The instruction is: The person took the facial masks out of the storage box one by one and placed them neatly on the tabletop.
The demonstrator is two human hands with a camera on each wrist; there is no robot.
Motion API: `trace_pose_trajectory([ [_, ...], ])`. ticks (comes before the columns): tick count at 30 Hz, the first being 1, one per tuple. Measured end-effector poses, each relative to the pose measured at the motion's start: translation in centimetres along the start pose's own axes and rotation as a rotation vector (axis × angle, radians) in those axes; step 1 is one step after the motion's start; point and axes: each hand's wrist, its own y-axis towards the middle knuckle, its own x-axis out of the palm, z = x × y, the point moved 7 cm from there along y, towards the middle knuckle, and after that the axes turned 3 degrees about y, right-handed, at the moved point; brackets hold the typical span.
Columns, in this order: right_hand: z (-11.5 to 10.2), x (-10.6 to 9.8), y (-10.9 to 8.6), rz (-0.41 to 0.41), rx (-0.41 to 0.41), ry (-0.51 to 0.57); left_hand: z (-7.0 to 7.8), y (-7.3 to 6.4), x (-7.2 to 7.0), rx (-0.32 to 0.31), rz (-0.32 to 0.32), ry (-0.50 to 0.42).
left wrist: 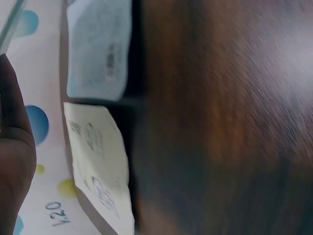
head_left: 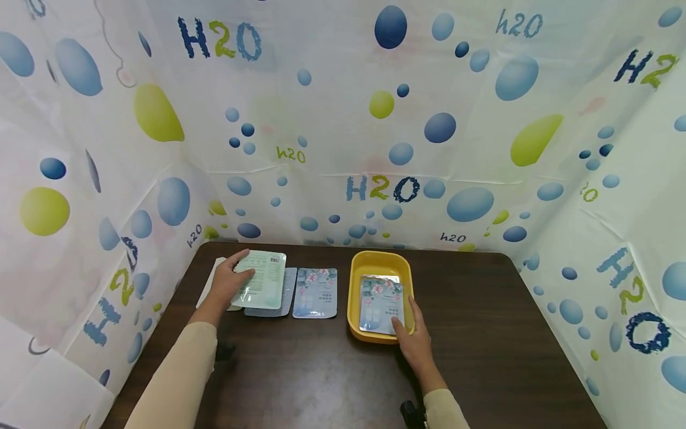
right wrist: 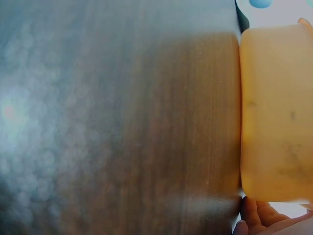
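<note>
Cream packet [left wrist: 100, 161]: lying near the back left corner of the worktop [head_left: 482, 333], partly hidden behind the left hand; best left undisturbed.
Left hand [head_left: 227, 283]: closed in a pinch, thumb on top, on the left side of the pale green packet; better kept light, to avoid creasing.
Pale green packet [head_left: 262, 280]: print up, near the worktop's back edge, over part of the blue packet [head_left: 272, 311]; contact between the two impossible to tell. Raise well clear before any sideways move, to avoid dragging.
Flowered packet [head_left: 315, 293]: flat, flowers up, just beside the blue packet; pass over, not through.
Yellow tray [head_left: 353, 298]: near the middle of the back edge; keep level.
Tray packet [head_left: 382, 301]: flowers up, inside the tray; leave flat.
Right hand [head_left: 418, 345]: gripping the tray's right wall, fingers outside, thumb over the tray packet's near right corner; hold steady.
</note>
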Motion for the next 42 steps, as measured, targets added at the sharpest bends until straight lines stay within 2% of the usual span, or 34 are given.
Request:
trace_pose_trajectory([
  [3, 0.0, 0.0, 0.0, 0.003, 0.003, -0.001, -0.9, 0.0, -0.3, -0.002, -0.024, 0.02],
  [9, 0.0, 0.1, -0.1, -0.004, 0.011, 0.007, -2.3, 0.2, -1.0, -0.057, -0.092, 0.072],
  [13, 0.1, 0.1, -0.1, -0.01, 0.014, 0.014, -3.0, 0.2, -1.6, -0.055, -0.127, 0.126],
  [21, -0.1, 0.0, -0.1, -0.004, 0.012, 0.015, -5.1, -0.6, -2.7, -0.055, -0.155, 0.199],
  [28, 0.1, 0.0, 0.0, 0.002, 0.017, 0.023, -5.7, -1.1, -3.9, -0.069, -0.114, 0.251],
  [36, -0.1, -0.1, -0.1, -0.003, 0.012, 0.016, -6.6, -1.7, -4.7, -0.076, -0.065, 0.396],
  [39, 0.0, 0.0, -0.1, -0.001, 0.012, 0.012, -7.0, -1.9, -4.7, -0.061, -0.062, 0.441],
  [42, -0.1, 0.0, -0.1, 0.003, 0.003, 0.013, -7.2, -2.0, -4.8, -0.014, -0.063, 0.45],
])
